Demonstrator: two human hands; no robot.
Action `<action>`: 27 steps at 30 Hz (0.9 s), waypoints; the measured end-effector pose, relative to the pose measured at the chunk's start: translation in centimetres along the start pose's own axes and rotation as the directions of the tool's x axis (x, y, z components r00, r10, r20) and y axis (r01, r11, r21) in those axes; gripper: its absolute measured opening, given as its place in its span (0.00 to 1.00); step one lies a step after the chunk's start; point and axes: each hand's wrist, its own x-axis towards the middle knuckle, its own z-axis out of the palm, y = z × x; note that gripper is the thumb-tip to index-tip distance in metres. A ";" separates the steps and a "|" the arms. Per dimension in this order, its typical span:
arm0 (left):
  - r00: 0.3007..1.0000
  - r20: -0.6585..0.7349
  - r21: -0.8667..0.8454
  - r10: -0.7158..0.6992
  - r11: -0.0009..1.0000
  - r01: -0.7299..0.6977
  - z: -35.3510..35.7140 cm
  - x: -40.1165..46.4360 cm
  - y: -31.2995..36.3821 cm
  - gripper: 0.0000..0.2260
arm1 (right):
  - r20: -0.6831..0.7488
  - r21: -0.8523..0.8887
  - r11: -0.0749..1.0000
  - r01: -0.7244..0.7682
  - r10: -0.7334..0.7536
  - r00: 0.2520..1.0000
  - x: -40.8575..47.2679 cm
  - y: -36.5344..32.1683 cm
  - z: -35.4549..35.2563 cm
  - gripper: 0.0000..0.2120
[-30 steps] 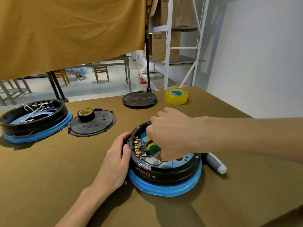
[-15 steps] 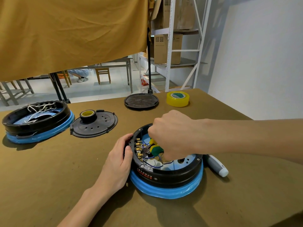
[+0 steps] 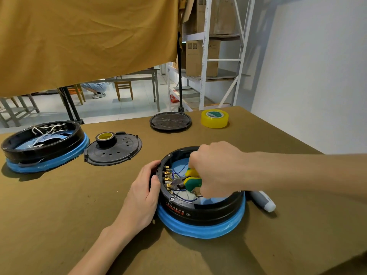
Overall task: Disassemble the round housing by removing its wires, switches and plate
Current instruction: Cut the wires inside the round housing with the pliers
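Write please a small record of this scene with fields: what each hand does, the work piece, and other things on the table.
left hand: grips the rim of the near round black housing with blue base
right hand: holds yellow-green handled pliers inside it
wiring: blue wires and brass terminals in place
other things: second housing, black tape roll on perforated plate, ribbed black disc, yellow tape roll, white pen-like tool
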 end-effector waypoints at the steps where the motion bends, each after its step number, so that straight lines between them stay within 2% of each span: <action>1: 1.000 0.004 0.000 -0.002 1.000 0.002 0.0 0.0 0.0 0.23 | -0.097 -0.061 0.997 0.050 -0.056 0.994 0.0 -0.2 0.6 0.12; 3: 1.000 0.006 -0.004 -0.002 1.000 0.002 0.0 0.0 -0.1 0.22 | -0.207 -0.216 0.969 0.118 -0.163 0.965 -0.4 -1.1 1.5 0.15; 5: 1.000 0.003 -0.003 0.000 1.000 0.000 0.0 0.0 -0.1 0.22 | -0.170 -0.161 0.984 0.076 -0.103 0.980 -0.3 -0.6 1.3 0.15; 7: 1.000 0.007 -0.001 -0.005 1.000 0.005 0.0 0.0 -0.1 0.23 | -0.050 -0.055 0.998 0.010 -0.013 0.999 -0.2 0.2 0.7 0.13; 10: 1.000 0.007 -0.002 -0.010 1.000 0.010 -0.1 0.1 -0.1 0.24 | -0.204 -0.176 0.979 0.104 -0.139 0.969 0.0 -0.2 1.8 0.13; 11: 1.000 0.006 -0.008 -0.007 1.000 0.007 -0.1 0.2 -0.1 0.23 | -0.205 -0.212 0.972 0.106 -0.150 0.967 -0.1 -0.3 2.0 0.12; 15: 1.000 0.001 0.000 -0.008 1.000 0.008 -0.1 0.1 0.1 0.24 | -0.039 0.014 1.000 0.001 0.000 0.999 0.0 0.6 1.2 0.13; 18: 1.000 0.004 -0.011 -0.015 1.000 0.015 -0.1 0.1 0.1 0.24 | -0.209 -0.147 0.985 0.093 -0.123 0.970 -0.1 0.0 2.2 0.12; 22: 1.000 0.002 -0.010 -0.012 1.000 0.012 -0.1 -0.1 0.4 0.22 | -0.103 -0.026 0.999 0.036 -0.039 0.994 -0.3 0.5 2.0 0.14; 27: 1.000 0.003 -0.004 -0.021 1.000 0.021 -0.2 -0.1 0.5 0.24 | -0.177 -0.053 0.996 0.075 -0.084 0.981 -0.1 0.3 2.4 0.12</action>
